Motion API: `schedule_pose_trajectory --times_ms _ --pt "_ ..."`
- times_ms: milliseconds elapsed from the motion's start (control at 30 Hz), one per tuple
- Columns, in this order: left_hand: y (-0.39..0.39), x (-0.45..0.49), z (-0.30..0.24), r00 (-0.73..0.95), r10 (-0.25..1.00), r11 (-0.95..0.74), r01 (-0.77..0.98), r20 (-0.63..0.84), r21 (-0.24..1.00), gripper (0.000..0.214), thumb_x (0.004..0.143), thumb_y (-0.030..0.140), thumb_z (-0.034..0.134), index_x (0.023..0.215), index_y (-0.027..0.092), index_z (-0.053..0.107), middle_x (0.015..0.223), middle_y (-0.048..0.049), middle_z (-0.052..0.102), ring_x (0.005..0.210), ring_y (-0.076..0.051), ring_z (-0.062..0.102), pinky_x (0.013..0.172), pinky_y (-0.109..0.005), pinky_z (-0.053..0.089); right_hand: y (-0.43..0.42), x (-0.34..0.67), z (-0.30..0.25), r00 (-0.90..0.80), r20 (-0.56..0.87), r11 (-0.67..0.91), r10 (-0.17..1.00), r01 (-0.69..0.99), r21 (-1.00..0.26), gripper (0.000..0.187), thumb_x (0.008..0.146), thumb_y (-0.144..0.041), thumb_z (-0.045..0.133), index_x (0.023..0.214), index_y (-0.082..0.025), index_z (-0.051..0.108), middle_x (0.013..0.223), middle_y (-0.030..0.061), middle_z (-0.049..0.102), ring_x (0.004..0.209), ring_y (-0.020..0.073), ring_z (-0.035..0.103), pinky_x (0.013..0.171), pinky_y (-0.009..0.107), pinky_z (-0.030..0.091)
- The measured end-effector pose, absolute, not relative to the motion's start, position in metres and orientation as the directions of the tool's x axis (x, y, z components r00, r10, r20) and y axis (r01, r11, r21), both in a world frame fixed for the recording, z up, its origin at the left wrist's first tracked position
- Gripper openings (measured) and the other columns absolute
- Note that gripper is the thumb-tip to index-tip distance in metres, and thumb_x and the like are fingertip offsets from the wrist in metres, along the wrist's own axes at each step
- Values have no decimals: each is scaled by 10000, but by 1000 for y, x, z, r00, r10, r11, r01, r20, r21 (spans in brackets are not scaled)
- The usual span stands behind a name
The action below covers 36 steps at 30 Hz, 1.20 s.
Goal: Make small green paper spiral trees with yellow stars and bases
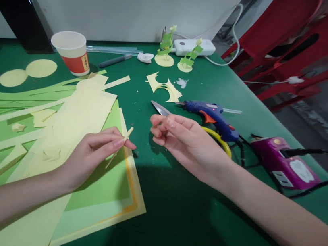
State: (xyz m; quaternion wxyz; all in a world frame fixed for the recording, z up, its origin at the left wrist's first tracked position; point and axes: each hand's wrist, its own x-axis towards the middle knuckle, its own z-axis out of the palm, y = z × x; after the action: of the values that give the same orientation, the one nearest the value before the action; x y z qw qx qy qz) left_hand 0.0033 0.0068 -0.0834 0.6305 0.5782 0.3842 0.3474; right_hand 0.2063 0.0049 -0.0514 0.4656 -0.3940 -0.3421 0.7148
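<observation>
My left hand (98,152), over the stack of coloured paper, pinches a thin pale-yellow rolled paper stick (128,133) between thumb and fingers. The stick is tilted, with its thicker end up. To the right, my right hand (184,140) has its thumb closed against curled fingers; anything in that pinch is too small to make out. Behind it lie scissors (160,109) with a yellow handle, partly hidden by the hand. A blue glue gun (214,113) with an orange trigger rests just beyond. Cut yellow paper scraps (164,86) lie farther back.
Two small green paper plants (166,48) on yellow discs stand near a white power strip (194,46). A paper cup (71,53), a pen (114,61) and yellow paper circles (41,68) are at back left. A purple socket box (285,162) with black cables sits right.
</observation>
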Motion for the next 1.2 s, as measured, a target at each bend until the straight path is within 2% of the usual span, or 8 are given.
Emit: schedule_pose_trajectory --times_ms 133,333,500,767,900,1000,1100,1200 --pt "7 3 -83 459 885 85 12 -81 996 168 831 337 573 816 284 731 800 -16 606 713 -156 494 686 -310 357 6 207 -53 -316 -201 -333 927 -448 -830 138 709 -259 700 613 -172 651 659 -28 622 568 19 540 528 112 431" --pt "7 5 -79 465 883 62 9 -59 998 174 835 336 569 812 286 733 750 -9 567 713 -148 490 670 -297 355 4 207 -49 -380 -196 -371 904 -469 -801 141 769 -199 640 635 -165 666 700 -12 691 513 8 579 472 76 455" --pt "7 5 -80 477 877 64 7 -60 998 182 841 342 560 822 280 730 760 -10 557 720 -146 481 680 -286 358 5 206 -47 -357 -215 -375 909 -478 -794 145 704 -127 684 567 -150 643 583 -24 660 471 21 588 439 67 460" --pt "7 4 -84 474 880 35 18 -39 999 179 844 346 556 831 292 726 763 -6 555 704 -131 484 649 -266 368 5 205 -49 -283 -212 -328 936 -473 -818 136 608 -82 743 571 -153 633 576 -48 634 487 26 596 496 83 493" --pt "7 6 -73 467 883 -26 131 -39 991 171 846 308 554 822 289 722 727 10 561 664 -109 503 608 -237 388 5 206 -48 -306 -217 -345 927 -467 -814 122 610 -108 752 596 -157 641 576 -47 633 488 24 598 484 73 484" --pt "13 7 -59 501 865 -175 351 -26 920 146 812 268 589 765 222 719 692 8 608 603 -101 516 561 -225 391 5 206 -48 -327 -216 -358 920 -474 -804 115 619 -128 752 594 -154 643 561 -49 621 487 19 591 474 65 479" --pt "24 1 -49 587 810 -381 518 7 766 165 803 273 578 751 196 714 677 -2 634 581 -109 532 542 -222 393 6 206 -49 -329 -214 -359 920 -482 -800 103 629 -141 749 604 -152 650 561 -48 618 495 18 588 481 68 488" --pt "33 -9 -46 642 756 -474 671 -128 570 215 809 333 552 724 206 704 684 -7 640 553 -117 536 499 -221 375 8 206 -51 -340 -208 -362 917 -494 -790 81 647 -126 734 627 -153 659 583 -43 633 513 19 598 494 67 493"
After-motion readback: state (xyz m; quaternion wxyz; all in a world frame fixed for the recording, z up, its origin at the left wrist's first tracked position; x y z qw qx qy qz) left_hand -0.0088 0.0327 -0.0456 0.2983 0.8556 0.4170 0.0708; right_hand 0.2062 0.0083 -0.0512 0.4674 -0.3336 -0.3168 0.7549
